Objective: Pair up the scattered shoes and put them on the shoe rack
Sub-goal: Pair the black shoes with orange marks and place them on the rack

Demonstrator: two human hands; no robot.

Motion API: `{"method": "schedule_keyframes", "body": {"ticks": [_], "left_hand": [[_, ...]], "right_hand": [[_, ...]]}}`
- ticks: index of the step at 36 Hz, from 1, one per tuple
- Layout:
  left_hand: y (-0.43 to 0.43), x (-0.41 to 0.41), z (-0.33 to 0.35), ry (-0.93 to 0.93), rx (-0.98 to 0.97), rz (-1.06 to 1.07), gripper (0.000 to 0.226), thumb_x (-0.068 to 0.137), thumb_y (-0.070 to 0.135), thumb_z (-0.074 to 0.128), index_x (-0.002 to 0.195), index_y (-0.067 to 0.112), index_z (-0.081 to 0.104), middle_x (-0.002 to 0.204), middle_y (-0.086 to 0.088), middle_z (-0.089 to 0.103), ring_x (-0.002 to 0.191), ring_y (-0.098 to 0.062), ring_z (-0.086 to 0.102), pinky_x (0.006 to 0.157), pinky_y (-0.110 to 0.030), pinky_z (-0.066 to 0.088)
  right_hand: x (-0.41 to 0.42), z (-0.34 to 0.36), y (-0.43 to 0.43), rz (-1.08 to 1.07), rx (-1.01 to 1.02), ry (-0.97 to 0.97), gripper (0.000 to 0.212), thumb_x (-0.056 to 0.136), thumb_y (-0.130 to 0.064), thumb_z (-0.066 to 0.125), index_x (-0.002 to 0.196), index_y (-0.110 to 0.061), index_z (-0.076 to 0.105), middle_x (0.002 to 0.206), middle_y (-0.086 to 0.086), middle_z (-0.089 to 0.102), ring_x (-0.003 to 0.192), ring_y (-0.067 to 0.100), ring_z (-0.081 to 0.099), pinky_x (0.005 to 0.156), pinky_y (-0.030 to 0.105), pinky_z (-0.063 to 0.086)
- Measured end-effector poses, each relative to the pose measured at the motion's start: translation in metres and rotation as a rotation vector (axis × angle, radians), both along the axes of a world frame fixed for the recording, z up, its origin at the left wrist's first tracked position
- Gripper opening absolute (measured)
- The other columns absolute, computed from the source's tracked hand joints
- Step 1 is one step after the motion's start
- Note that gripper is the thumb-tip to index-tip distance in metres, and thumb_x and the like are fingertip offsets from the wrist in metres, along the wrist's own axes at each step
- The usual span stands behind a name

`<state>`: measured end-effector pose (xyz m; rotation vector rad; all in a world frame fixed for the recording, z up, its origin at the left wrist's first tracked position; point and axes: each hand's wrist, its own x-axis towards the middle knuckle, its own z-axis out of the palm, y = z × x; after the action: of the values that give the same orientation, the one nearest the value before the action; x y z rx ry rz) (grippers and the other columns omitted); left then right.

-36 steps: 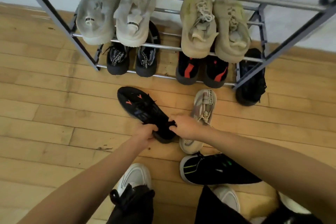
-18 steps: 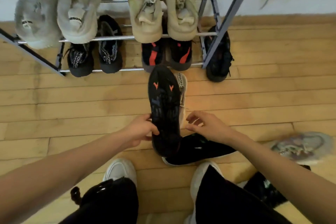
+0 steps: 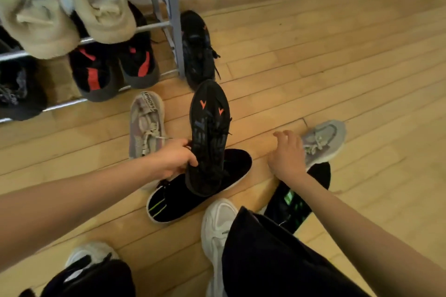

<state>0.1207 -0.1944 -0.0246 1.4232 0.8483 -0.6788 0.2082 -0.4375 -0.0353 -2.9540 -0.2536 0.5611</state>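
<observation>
My left hand (image 3: 175, 161) grips the side of a black shoe with orange marks (image 3: 208, 132), held above the floor with its toe pointing away. Its matching black shoe (image 3: 196, 48) lies on the floor just right of the shoe rack's leg (image 3: 172, 19). My right hand (image 3: 287, 154) hovers with spread fingers, holding nothing, next to a grey shoe (image 3: 323, 142). A second grey shoe (image 3: 146, 125) lies left of the held shoe. A black shoe with green stripes (image 3: 169, 202) lies under it, and another one (image 3: 296, 198) sits beneath my right forearm.
The metal rack holds beige sneakers (image 3: 101, 7) on its upper bar and black-and-red shoes (image 3: 96, 75) on the lowest one. My own white sneakers (image 3: 217, 226) and dark trouser legs fill the bottom of the view. Bare wooden floor (image 3: 337, 67) stretches to the right.
The view has swung right. My right hand let go of the black orange-marked shoe and moved right toward the grey shoe. My left hand still holds the shoe.
</observation>
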Motion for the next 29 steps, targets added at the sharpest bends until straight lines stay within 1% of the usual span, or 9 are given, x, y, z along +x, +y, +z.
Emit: {"method": "schedule_keyframes", "body": {"ticks": [4,8,11,16,19,22,24,27,29], "left_hand": [[-0.011,0.009,-0.007,0.010,0.028,-0.017,0.045,0.077,-0.016,0.053,0.108,0.017,0.056,0.104,-0.008,0.060,0.084,-0.019,0.053,0.063,-0.026,0.041],[-0.016,0.011,-0.014,0.006,0.135,-0.081,0.056,0.057,0.003,0.066,0.110,0.020,0.065,0.112,-0.011,0.066,0.103,-0.034,0.059,0.077,-0.033,0.048],[-0.022,0.013,-0.011,-0.017,0.100,-0.076,0.055,0.071,-0.007,0.060,0.123,0.011,0.059,0.115,-0.013,0.065,0.103,-0.031,0.057,0.082,-0.031,0.044],[-0.023,0.015,-0.014,-0.026,0.085,-0.050,0.056,0.077,-0.014,0.053,0.128,0.009,0.055,0.117,-0.015,0.063,0.095,-0.023,0.053,0.066,-0.026,0.042],[-0.021,0.013,-0.015,-0.019,0.076,-0.031,0.053,0.078,-0.016,0.050,0.125,0.007,0.056,0.104,-0.014,0.062,0.093,-0.025,0.054,0.062,-0.026,0.041],[-0.017,0.013,-0.017,-0.010,0.051,0.009,0.052,0.079,-0.017,0.047,0.125,0.006,0.055,0.105,-0.013,0.062,0.094,-0.026,0.055,0.062,-0.025,0.042],[-0.013,0.014,-0.019,-0.001,0.045,0.033,0.047,0.081,-0.017,0.045,0.120,0.007,0.056,0.097,-0.010,0.063,0.091,-0.026,0.057,0.061,-0.027,0.044],[-0.008,0.015,-0.023,0.011,0.034,0.074,0.051,0.081,-0.019,0.041,0.122,0.007,0.056,0.103,-0.011,0.063,0.102,-0.031,0.058,0.075,-0.033,0.047],[-0.004,0.016,-0.026,0.019,0.032,0.087,0.055,0.080,-0.020,0.039,0.127,0.006,0.054,0.112,-0.013,0.062,0.113,-0.033,0.054,0.086,-0.035,0.044]], "right_hand": [[0.007,0.001,-0.036,-0.302,-0.054,-0.117,0.065,0.088,-0.029,0.055,0.138,-0.002,0.025,0.141,0.018,0.029,0.133,0.037,0.025,0.108,0.048,0.028],[0.009,-0.003,-0.060,-0.573,0.004,0.166,0.107,0.078,-0.052,0.067,0.147,-0.003,0.001,0.147,0.020,0.022,0.136,0.038,0.024,0.106,0.046,0.031],[0.003,-0.010,-0.064,-0.782,0.169,0.408,0.117,0.078,-0.053,0.068,0.148,-0.005,-0.012,0.141,0.018,0.041,0.116,0.032,0.054,0.078,0.037,0.051],[-0.001,-0.022,-0.069,-0.960,0.423,0.381,0.104,0.072,-0.046,0.077,0.147,-0.008,0.015,0.139,0.011,0.045,0.109,0.028,0.058,0.075,0.037,0.057],[-0.006,-0.028,-0.073,-0.968,0.494,0.339,0.080,0.070,-0.047,0.078,0.130,-0.010,0.042,0.121,0.010,0.057,0.095,0.025,0.059,0.070,0.036,0.055],[-0.009,-0.029,-0.072,-0.963,0.545,0.224,0.049,0.072,-0.045,0.074,0.101,-0.013,0.052,0.091,0.008,0.057,0.073,0.018,0.052,0.059,0.032,0.044],[-0.008,-0.028,-0.067,-0.965,0.594,0.179,0.043,0.077,-0.043,0.071,0.102,-0.013,0.055,0.093,0.006,0.059,0.074,0.016,0.056,0.064,0.035,0.051],[-0.006,-0.022,-0.052,-0.926,0.695,0.157,0.043,0.085,-0.036,0.066,0.119,-0.013,0.054,0.107,0.004,0.062,0.076,0.015,0.063,0.080,0.041,0.058],[-0.004,-0.019,-0.040,-0.866,0.732,0.134,0.036,0.088,-0.036,0.063,0.117,-0.016,0.053,0.106,0.003,0.063,0.071,0.014,0.065,0.075,0.037,0.058]]}}
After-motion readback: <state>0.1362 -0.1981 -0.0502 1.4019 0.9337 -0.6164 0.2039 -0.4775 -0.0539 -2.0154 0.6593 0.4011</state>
